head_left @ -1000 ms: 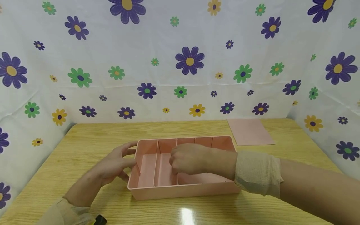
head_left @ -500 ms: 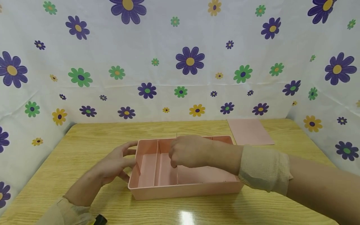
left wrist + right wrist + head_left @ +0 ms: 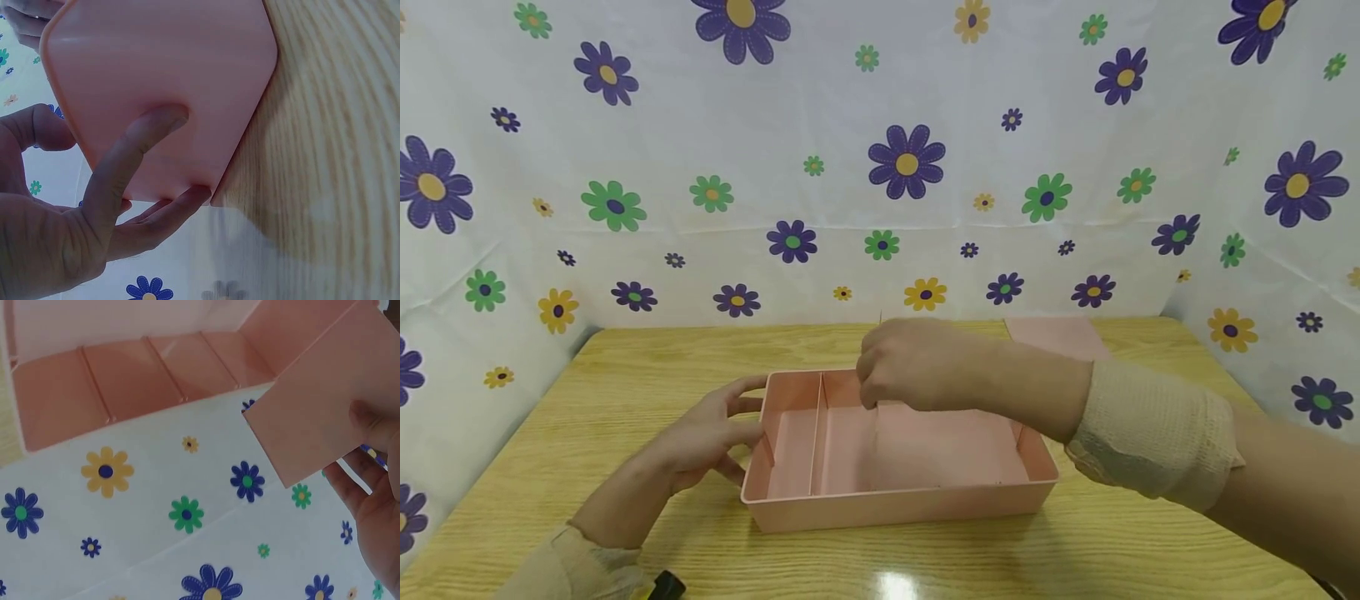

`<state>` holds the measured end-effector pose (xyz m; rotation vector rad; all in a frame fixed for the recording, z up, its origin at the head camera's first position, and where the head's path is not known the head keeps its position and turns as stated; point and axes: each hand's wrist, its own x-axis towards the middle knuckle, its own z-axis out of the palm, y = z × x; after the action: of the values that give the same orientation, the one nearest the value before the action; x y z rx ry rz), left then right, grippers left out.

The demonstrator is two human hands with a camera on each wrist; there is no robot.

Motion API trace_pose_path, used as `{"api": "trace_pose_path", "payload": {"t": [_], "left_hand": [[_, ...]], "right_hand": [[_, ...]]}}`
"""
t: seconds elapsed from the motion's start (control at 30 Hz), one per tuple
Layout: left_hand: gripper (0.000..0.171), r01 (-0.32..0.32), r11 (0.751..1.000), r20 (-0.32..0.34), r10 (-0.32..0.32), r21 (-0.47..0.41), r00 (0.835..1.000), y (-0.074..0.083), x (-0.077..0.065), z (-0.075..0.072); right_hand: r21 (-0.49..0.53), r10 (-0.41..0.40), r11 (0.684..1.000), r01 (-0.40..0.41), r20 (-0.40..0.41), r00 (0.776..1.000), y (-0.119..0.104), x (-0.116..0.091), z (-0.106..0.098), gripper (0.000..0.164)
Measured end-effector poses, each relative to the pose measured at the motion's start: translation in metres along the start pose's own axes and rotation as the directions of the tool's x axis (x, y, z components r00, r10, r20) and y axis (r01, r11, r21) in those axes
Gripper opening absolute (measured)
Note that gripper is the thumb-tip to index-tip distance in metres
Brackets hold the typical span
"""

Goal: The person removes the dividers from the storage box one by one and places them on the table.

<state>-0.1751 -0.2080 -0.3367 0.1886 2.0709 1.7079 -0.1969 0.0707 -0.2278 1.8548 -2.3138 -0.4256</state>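
Observation:
A pink divided box (image 3: 895,503) stands on the table in the head view. My left hand (image 3: 703,437) holds its left end: in the left wrist view one finger presses the outer end wall (image 3: 206,69), while others reach round the far corner. Above the box's far wall, my right hand (image 3: 913,364) pinches a thin pink divider panel (image 3: 325,400) between thumb and fingers. In the head view that panel is edge-on and mostly hidden by the hand. One divider (image 3: 817,437) stands upright near the box's left end. Ribs line the inner wall in the right wrist view.
A flat pink sheet (image 3: 1052,332) lies at the table's back right, partly covered by the right arm. A white flowered curtain (image 3: 715,125) rises behind the table (image 3: 647,358) and along both sides. A small black object (image 3: 667,586) shows beside the left wrist.
My right hand has risen from inside the box, bringing the divider panel up out of it and slightly toward the far side. The left hand and box have stayed put.

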Motion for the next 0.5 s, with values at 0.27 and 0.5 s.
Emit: {"api": "trace_pose_path", "payload": {"t": [0.27,0.5], "left_hand": [[0.075,0.018,1.0,-0.019,-0.018,0.006,1.0,0.001,0.001,0.0],[0.075,0.005,1.0,-0.004,-0.005,0.004,1.0,0.001,-0.001,0.001]], "right_hand": [[0.029,0.103,0.994,-0.101,-0.079,0.992,0.025,-0.031,-0.001,0.043],[0.023,0.211,0.977,-0.21,-0.127,0.969,0.042,-0.065,0.008,0.042]]}}
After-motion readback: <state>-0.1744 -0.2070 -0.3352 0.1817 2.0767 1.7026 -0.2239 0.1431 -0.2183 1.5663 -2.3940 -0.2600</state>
